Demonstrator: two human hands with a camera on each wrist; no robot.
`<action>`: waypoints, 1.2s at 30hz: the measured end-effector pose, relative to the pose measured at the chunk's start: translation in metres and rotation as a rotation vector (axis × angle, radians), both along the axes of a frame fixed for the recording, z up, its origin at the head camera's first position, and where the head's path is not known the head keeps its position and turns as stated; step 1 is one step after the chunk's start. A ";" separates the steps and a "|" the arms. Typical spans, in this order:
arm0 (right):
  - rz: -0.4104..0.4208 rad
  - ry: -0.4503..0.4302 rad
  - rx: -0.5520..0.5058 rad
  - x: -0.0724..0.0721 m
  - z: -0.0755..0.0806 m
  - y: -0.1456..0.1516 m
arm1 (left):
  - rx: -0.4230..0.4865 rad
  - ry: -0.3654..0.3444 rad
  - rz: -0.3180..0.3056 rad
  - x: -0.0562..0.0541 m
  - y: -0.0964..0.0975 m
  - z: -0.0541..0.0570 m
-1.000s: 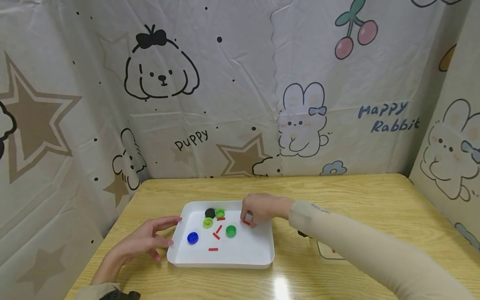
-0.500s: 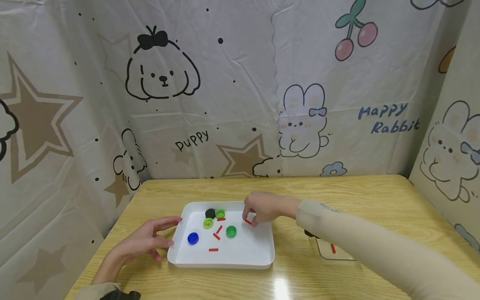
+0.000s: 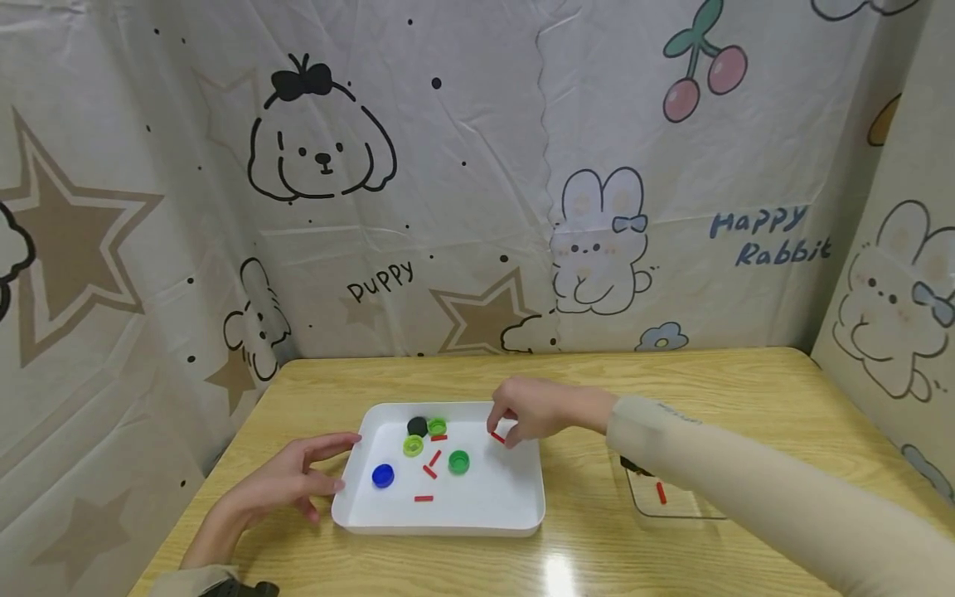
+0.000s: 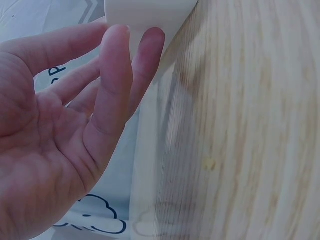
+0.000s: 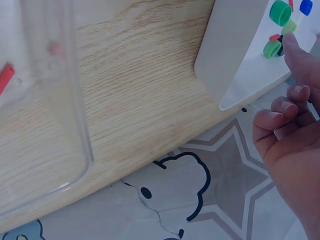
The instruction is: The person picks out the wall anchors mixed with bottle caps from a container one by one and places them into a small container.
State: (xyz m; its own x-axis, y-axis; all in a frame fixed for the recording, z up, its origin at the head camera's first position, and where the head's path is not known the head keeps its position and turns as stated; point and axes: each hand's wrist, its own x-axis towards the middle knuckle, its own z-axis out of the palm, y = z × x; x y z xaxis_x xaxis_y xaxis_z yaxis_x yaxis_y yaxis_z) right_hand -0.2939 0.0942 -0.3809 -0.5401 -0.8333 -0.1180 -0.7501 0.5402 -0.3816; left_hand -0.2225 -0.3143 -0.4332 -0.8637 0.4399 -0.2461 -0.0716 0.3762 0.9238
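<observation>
In the head view, my right hand (image 3: 531, 406) pinches a short red stick (image 3: 497, 437) between thumb and fingers, over the right rear part of a white tray (image 3: 496, 506). The fingertips of my left hand (image 3: 287, 474) touch the tray's left wall, fingers fairly straight. Inside the tray lie a blue bottle cap (image 3: 383, 476), a green cap (image 3: 458, 462), a yellow-green cap (image 3: 413, 445), a light green cap (image 3: 437, 427) and a black cap (image 3: 417, 426). Several more red sticks (image 3: 424, 498) are scattered among them. The right wrist view hides the pinched stick.
Right of the tray stands a clear plastic box (image 3: 682, 518), partly covered by my right forearm. A red stick (image 3: 661, 493) lies inside it. Both stand on a wooden table (image 3: 403, 564), with a patterned cloth (image 3: 477, 166) hanging behind.
My right hand has shifted slightly right with the red stick in its pinch. More of the clear box and its red stick shows. My left hand stays put.
</observation>
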 end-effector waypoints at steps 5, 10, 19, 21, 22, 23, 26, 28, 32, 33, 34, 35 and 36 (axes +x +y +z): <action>-0.007 0.006 -0.031 0.002 0.001 0.008 | 0.016 -0.002 -0.006 0.000 0.000 -0.001; -0.011 0.015 -0.062 0.006 0.002 0.018 | 0.016 0.004 -0.013 0.000 0.000 0.000; -0.028 0.007 -0.116 0.014 0.007 0.040 | 0.000 0.014 -0.026 -0.001 -0.002 -0.001; -0.034 0.007 -0.130 0.016 0.007 0.045 | 0.001 0.013 -0.024 0.000 -0.002 -0.001; -0.039 0.005 -0.134 0.018 0.008 0.047 | 0.002 0.015 -0.027 0.000 -0.002 -0.001; -0.044 0.004 -0.140 0.019 0.008 0.050 | 0.002 0.016 -0.026 0.000 -0.002 -0.001; -0.063 -0.004 -0.159 0.023 0.008 0.058 | 0.000 0.014 -0.021 0.000 -0.002 -0.001; -0.078 -0.011 -0.167 0.026 0.008 0.064 | 0.003 0.013 -0.021 0.000 -0.001 -0.001; -0.082 0.008 -0.179 0.031 0.008 0.074 | 0.020 0.009 -0.019 0.000 -0.001 -0.001; -0.083 0.013 -0.180 0.033 0.008 0.077 | 0.026 0.010 -0.020 0.000 -0.002 -0.001; -0.082 0.021 -0.181 0.035 0.008 0.079 | 0.030 0.010 -0.021 0.000 -0.002 -0.001; -0.084 0.026 -0.180 0.036 0.009 0.082 | 0.034 0.009 -0.020 0.000 -0.002 -0.002; -0.087 0.031 -0.178 0.038 0.010 0.084 | 0.035 0.008 -0.020 0.000 -0.002 -0.002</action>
